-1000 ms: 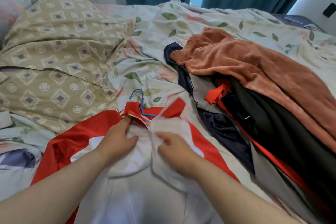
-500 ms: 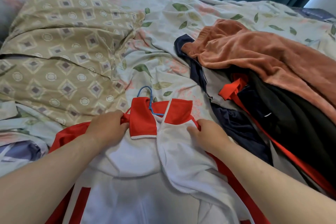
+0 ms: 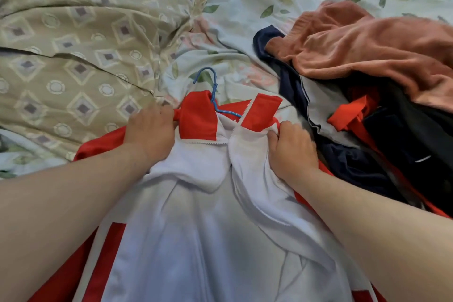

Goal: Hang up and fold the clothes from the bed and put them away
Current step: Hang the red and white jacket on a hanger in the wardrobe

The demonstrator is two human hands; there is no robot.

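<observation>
A red and white zip jacket (image 3: 196, 228) lies open-fronted on the bed in front of me. A blue wire hanger (image 3: 213, 95) sits inside it, its hook poking out past the red collar. My left hand (image 3: 149, 130) grips the jacket's left shoulder beside the collar. My right hand (image 3: 290, 152) clutches the white front panel at the right shoulder, fingers curled into the cloth. The hanger's arms are hidden under the fabric.
A heap of clothes lies to the right: a rust-orange fleece (image 3: 362, 46), a navy garment (image 3: 289, 76) and black cloth with a red strap (image 3: 348, 115). A beige patterned pillow (image 3: 73, 44) fills the left. The leaf-print bedsheet (image 3: 245, 7) stretches beyond.
Both hands moved apart from the jacket's centre out to its shoulders. The collar now lies spread flat, and the view has tilted down closer to the jacket.
</observation>
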